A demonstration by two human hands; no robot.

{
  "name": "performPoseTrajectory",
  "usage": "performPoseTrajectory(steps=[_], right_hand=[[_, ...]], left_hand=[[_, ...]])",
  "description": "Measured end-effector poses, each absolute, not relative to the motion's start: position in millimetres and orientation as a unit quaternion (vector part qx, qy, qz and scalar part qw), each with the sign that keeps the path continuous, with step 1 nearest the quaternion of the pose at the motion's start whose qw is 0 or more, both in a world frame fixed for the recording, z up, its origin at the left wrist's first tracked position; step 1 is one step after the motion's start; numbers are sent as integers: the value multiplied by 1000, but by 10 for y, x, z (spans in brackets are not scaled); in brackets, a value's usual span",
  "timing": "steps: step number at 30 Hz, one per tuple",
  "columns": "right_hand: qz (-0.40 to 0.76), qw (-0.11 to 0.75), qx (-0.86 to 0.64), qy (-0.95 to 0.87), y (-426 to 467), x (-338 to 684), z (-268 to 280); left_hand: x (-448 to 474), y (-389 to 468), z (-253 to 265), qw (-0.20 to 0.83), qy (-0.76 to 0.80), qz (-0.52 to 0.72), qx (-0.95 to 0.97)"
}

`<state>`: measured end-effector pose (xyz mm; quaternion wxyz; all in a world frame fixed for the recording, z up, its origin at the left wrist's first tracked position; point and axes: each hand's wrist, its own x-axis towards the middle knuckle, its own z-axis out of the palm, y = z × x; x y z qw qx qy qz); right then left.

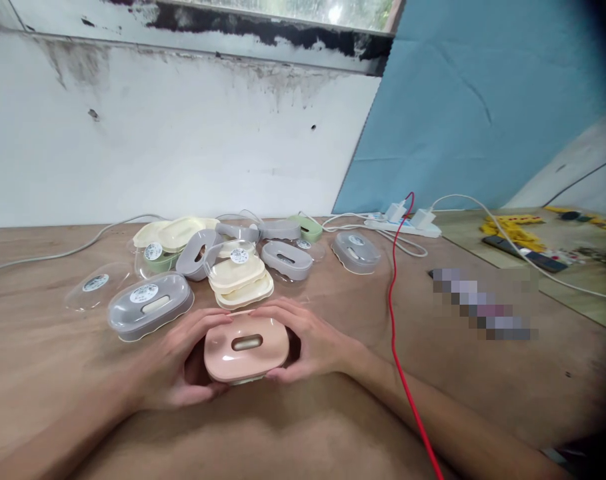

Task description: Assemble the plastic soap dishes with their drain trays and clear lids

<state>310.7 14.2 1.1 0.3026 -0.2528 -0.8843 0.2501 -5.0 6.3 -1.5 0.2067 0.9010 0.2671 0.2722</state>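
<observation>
Between my two hands is a pink oval soap box (pixel 223 353) with a long slot in its top and a pale edge showing underneath. My left hand (pixel 175 360) grips its left end, fingers over the far edge and thumb at the near side. On the opposite end my right hand (pixel 303 340) is curled the same way. Just beyond lie cream oval trays (pixel 245 293), stacked, with a clear labelled lid on top. A grey box under a clear lid (pixel 127 317) sits to the left of them.
More grey boxes (pixel 286 260), clear lids (pixel 90 287) and a green piece (pixel 310 228) crowd the table's back. A red cable (pixel 393 320) runs down past my right forearm from a power strip (pixel 423 230). A blurred-out object (pixel 477 303) lies at the right.
</observation>
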Motion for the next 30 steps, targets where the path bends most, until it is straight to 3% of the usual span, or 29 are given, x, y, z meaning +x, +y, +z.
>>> performPoseTrajectory(steps=[30], right_hand=[[182,306,-252,-900,150,3079,-24]], left_hand=[[-6,33,4,175,300,273,897]])
